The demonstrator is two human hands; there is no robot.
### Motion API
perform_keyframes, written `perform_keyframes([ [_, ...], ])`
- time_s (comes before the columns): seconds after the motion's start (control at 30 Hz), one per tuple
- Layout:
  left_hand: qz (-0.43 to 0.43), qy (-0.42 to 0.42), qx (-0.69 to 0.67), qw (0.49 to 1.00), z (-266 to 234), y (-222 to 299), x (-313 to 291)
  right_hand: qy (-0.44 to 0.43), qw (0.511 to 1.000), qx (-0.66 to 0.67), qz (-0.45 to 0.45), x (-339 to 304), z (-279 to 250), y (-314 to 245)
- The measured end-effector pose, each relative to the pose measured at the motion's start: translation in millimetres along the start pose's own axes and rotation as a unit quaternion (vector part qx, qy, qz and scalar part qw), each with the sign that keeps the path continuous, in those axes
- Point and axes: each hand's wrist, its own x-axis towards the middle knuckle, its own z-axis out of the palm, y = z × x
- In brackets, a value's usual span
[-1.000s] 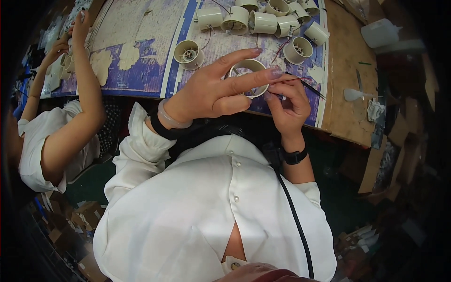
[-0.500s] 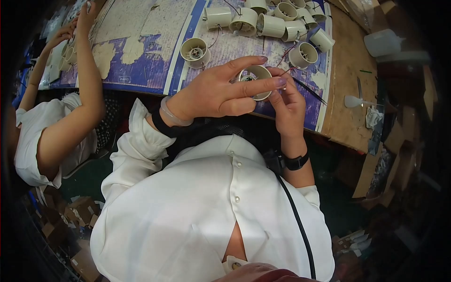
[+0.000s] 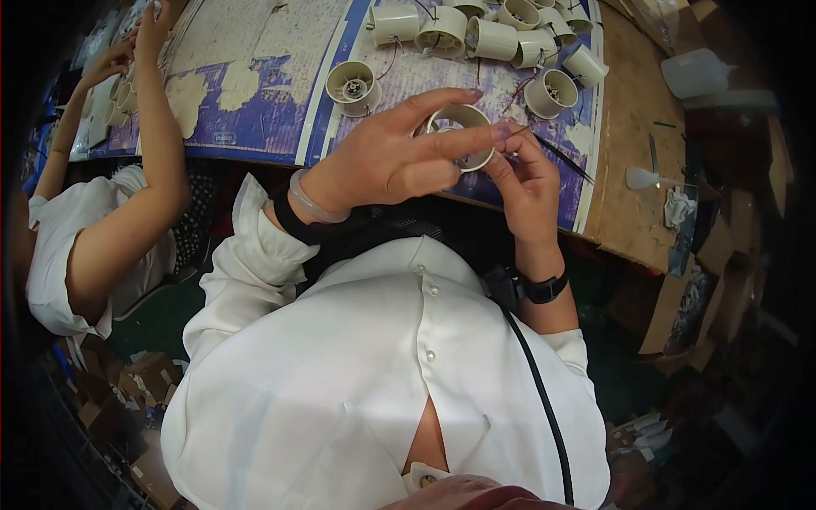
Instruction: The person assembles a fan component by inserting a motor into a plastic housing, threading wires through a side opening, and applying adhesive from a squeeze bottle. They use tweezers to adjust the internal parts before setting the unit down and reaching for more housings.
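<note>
My left hand (image 3: 382, 161) is closed around a cream plastic cylindrical housing (image 3: 467, 117), its open end tilted up toward me. Index and middle fingers stretch across and over the housing, partly covering the parts inside. Against the housing's right side, my right hand (image 3: 531, 187) pinches with thumb and fingers. A thin red wire (image 3: 535, 129) runs from those fingertips; its pinched end is hidden. Just to the right on the table lies a slim dark pair of tweezers (image 3: 563, 159).
Similar housings (image 3: 491, 38) with wires crowd the table's far side. One housing (image 3: 354, 87) stands left of my hands, another (image 3: 551, 92) to the right. A white bottle (image 3: 639, 178) lies on the right-hand cardboard. At left, a co-worker's arm (image 3: 157, 127) reaches over the table.
My right hand has shifted slightly right and down, its fingers still pinched. The housing has turned or tilted a little in my left hand.
</note>
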Motion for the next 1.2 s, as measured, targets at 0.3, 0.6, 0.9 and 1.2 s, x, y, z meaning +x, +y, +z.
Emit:
perform_keyframes([
  [0.3,0.048,0.04,0.043,0.997,2.4,-0.8,6.4,-0.03,0.995,0.096,0.018,0.9,-4.5,4.0],
  [0.6,0.026,0.035,0.026,0.999,5.0,1.9,5.3,0.013,0.993,0.112,-0.024,0.4,2.1,12.0],
  [0.9,-0.002,0.061,0.008,0.998,22.2,-5.3,-4.1,0.032,0.998,0.036,-0.033,-5.2,0.1,13.9],
  [1.2,-0.227,0.175,-0.249,0.925,36.3,3.9,-7.0,0.037,0.993,0.012,-0.111,3.1,5.0,4.0],
])
